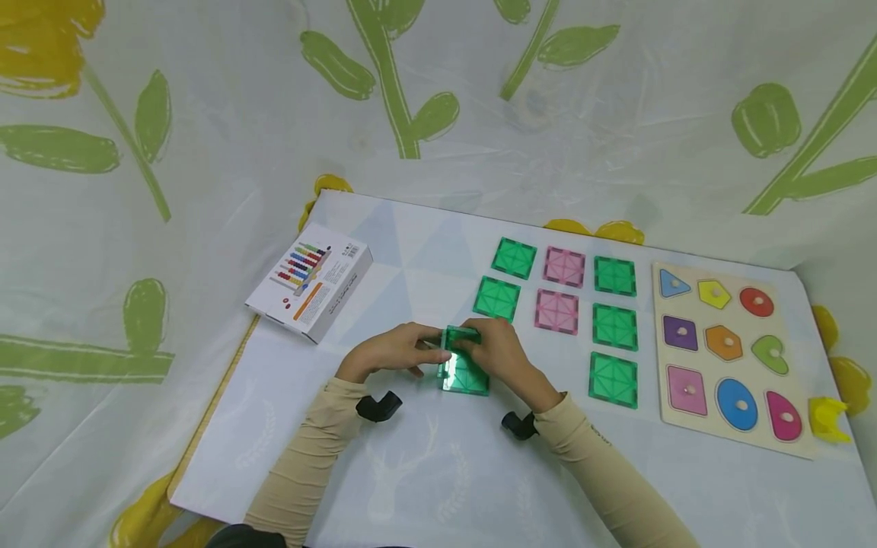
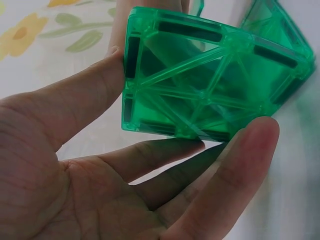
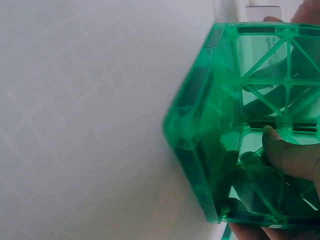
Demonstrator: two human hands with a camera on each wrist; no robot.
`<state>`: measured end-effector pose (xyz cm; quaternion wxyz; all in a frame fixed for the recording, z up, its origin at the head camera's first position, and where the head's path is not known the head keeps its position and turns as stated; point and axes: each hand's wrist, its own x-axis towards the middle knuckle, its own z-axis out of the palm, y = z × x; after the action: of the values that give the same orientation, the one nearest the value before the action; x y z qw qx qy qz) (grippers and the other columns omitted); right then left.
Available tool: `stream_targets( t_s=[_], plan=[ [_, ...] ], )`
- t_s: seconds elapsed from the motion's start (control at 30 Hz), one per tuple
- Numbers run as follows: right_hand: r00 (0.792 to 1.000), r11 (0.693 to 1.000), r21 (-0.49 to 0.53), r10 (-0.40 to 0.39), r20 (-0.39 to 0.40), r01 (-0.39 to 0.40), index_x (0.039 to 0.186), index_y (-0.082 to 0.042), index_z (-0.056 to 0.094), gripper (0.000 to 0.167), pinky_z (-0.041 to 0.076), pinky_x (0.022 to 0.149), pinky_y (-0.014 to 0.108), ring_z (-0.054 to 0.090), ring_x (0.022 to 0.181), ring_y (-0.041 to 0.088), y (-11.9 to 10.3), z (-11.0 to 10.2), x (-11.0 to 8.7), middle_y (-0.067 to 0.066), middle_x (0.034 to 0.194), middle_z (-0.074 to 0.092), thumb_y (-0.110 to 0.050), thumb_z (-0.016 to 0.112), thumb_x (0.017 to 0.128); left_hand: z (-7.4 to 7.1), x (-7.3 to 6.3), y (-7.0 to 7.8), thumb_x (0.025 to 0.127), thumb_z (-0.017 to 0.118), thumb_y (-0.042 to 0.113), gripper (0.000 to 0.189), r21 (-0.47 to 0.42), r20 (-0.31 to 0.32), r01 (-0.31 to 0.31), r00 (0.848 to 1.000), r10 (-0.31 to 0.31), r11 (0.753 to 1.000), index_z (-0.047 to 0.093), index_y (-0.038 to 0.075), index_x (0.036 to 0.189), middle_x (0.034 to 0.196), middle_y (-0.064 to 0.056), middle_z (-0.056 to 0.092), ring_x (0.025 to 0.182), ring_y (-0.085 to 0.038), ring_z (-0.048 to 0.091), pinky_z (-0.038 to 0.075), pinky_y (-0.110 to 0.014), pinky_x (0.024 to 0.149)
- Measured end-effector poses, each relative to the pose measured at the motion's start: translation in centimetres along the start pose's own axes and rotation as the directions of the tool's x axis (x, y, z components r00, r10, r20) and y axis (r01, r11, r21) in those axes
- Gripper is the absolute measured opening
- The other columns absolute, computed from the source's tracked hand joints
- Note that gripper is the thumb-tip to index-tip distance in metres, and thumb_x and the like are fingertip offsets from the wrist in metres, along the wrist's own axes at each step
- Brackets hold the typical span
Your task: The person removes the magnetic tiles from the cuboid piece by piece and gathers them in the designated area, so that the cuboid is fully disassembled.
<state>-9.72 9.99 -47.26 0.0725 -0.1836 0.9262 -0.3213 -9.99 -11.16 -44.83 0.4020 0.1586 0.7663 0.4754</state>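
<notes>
Green magnetic tiles (image 1: 466,374), see-through and joined at angles, are held between the two hands above the table. My left hand (image 1: 397,350) grips their left side; in the left wrist view its thumb lies along one edge of a green tile (image 2: 200,95) and its fingers reach under the lower edge. From the other side my right hand (image 1: 499,352) pinches the tiles. Its thumb (image 3: 295,157) presses on the inner face near a seam in the right wrist view, with fingertips showing below. A side tile (image 3: 192,125) slants off the joined piece there.
Several loose green tiles (image 1: 614,327) and two pink tiles (image 1: 557,311) lie flat behind and right of the hands. Farther right is a wooden shape puzzle board (image 1: 736,293) beside a yellow piece (image 1: 827,419). A white box (image 1: 336,278) sits at the back left.
</notes>
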Motion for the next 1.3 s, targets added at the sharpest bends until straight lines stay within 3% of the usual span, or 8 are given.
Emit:
stream_targets(
  t_s=[0.47,0.7,0.8,1.0,1.17,1.3],
  plan=[
    [1.0,0.999,0.046,0.016,-0.021,-0.015,0.099,-0.004,0.078,0.016,0.059,0.078,0.039,0.071,0.087,0.021,0.6,0.1,0.0,0.008,0.094,0.079,-0.016,0.078,0.087,0.2,0.0,-0.2,0.102,0.059,0.031,0.059,-0.029,-0.013,0.008,1.0,-0.008,1.0,0.041,0.008,0.153,0.149,-0.017,0.054,0.134,-0.035,0.056,0.063,-0.038,0.082],
    [0.998,0.996,0.08,0.029,-0.062,-0.024,0.101,-0.001,0.076,0.021,0.051,0.065,0.028,0.061,0.075,0.016,0.7,0.0,0.0,0.011,0.093,0.077,-0.017,0.078,0.087,0.0,0.0,-0.3,0.102,0.06,0.032,0.06,-0.035,-0.006,0.012,1.0,-0.012,0.999,0.04,0.01,0.154,0.15,-0.015,0.053,0.135,-0.035,0.055,0.063,-0.039,0.081],
    [0.996,0.995,0.101,0.035,-0.087,-0.026,0.103,0.0,0.075,0.023,0.05,0.064,0.029,0.059,0.074,0.017,0.8,0.0,0.0,0.013,0.094,0.077,-0.016,0.078,0.088,0.0,0.0,-0.5,0.101,0.06,0.033,0.062,-0.043,-0.002,0.014,1.0,-0.014,0.999,0.039,0.009,0.154,0.149,-0.016,0.054,0.135,-0.034,0.056,0.063,-0.038,0.081],
    [0.993,0.989,0.146,0.053,-0.101,-0.038,0.118,0.003,0.07,0.031,0.059,0.087,0.047,0.071,0.102,0.032,1.1,0.0,-0.5,0.019,0.112,0.075,-0.015,0.073,0.092,0.0,-0.1,-0.5,0.101,0.061,0.033,0.064,-0.045,-0.009,0.017,1.0,-0.017,0.999,0.038,0.009,0.155,0.15,-0.018,0.052,0.133,-0.034,0.057,0.063,-0.037,0.079],
    [0.989,0.973,0.216,0.11,-0.103,-0.086,0.132,0.004,0.06,0.04,0.054,0.1,0.054,0.065,0.121,0.037,1.7,-0.1,-1.4,0.022,0.128,0.068,-0.024,0.058,0.103,0.0,-0.1,-0.6,0.1,0.062,0.033,0.064,-0.025,-0.023,0.009,1.0,-0.01,1.0,0.037,0.016,0.156,0.158,-0.017,0.041,0.132,-0.035,0.057,0.063,-0.037,0.077],
    [0.979,0.955,0.262,0.173,-0.108,-0.139,0.142,0.008,0.049,0.054,0.048,0.108,0.056,0.055,0.133,0.041,2.5,-0.4,-2.5,0.027,0.141,0.057,-0.033,0.049,0.107,0.0,-0.1,-0.6,0.099,0.063,0.033,0.063,-0.029,-0.029,0.004,1.0,-0.005,1.0,0.038,0.019,0.156,0.156,-0.016,0.043,0.132,-0.035,0.057,0.062,-0.037,0.078]
  ],
)
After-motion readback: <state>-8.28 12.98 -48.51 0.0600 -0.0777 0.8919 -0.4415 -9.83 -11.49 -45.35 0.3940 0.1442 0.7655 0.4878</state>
